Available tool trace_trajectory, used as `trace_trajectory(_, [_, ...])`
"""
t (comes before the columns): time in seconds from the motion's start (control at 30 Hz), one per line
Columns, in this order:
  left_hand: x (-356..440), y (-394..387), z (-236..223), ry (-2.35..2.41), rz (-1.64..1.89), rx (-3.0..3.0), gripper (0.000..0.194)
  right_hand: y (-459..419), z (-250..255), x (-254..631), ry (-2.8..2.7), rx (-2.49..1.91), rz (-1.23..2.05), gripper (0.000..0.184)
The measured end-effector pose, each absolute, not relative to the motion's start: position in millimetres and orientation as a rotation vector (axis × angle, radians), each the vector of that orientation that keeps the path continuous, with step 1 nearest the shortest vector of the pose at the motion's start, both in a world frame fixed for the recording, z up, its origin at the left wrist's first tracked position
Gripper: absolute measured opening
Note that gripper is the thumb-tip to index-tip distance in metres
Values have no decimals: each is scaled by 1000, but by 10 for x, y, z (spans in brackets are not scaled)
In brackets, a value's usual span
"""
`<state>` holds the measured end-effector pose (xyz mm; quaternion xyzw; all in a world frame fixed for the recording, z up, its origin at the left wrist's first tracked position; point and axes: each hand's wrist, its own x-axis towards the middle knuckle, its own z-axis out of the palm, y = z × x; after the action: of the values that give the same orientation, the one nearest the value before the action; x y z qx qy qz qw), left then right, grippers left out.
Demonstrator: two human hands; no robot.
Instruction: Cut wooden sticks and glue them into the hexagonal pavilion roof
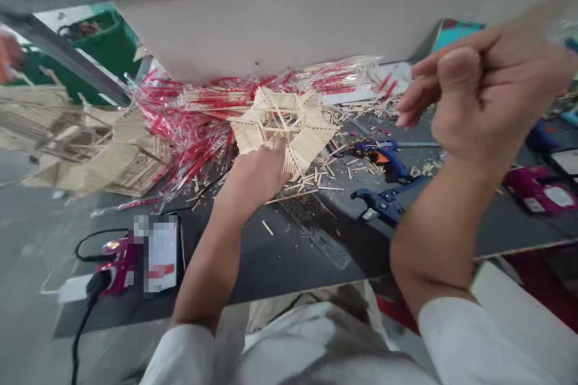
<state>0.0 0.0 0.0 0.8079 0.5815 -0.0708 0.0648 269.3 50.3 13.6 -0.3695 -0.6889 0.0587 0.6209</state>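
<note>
A star-shaped model of pale wooden sticks (311, 144) lies on the dark table, with slatted panels around an open lattice middle. My left hand (257, 174) is at its near edge, index finger and thumb against the sticks; the other fingertips are hidden. My right hand (492, 84) is raised to the right, away from the model, its fingers loosely bent and slightly blurred, with nothing visible in them. Below it lie a blue glue gun (388, 156) with an orange trigger and a dark blue hand cutter (382, 204). A clear ruler (325, 240) lies in front of the model.
Red-tipped sticks in plastic wrap (194, 114) are heaped behind and left. Another stick structure (112, 156) stands at left. A purple power strip (120, 264) with cables sits beside a phone (165, 252). Loose stick pieces (356, 168) litter the dark tabletop (271, 264). A pale board (280, 24) rises behind.
</note>
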Motion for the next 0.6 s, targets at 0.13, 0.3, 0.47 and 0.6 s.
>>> trace_trajectory(0.13, [-10, 10, -1, 1743, -214, 2437, 60, 543, 158, 2705, -1580, -803, 124, 33])
trace_trajectory(0.3, [-109, 12, 36, 1646, -140, 2435, 56, 598, 195, 2717, -1483, -734, 124, 28])
trace_trajectory(0.47, [-275, 39, 33, 1588, -117, 2407, 58, 635, 172, 2814, -1496, -776, 162, 19])
trace_trajectory(0.6, [-368, 58, 14, 1526, -110, 2340, 66, 641, 160, 2835, -1487, -767, 108, 23])
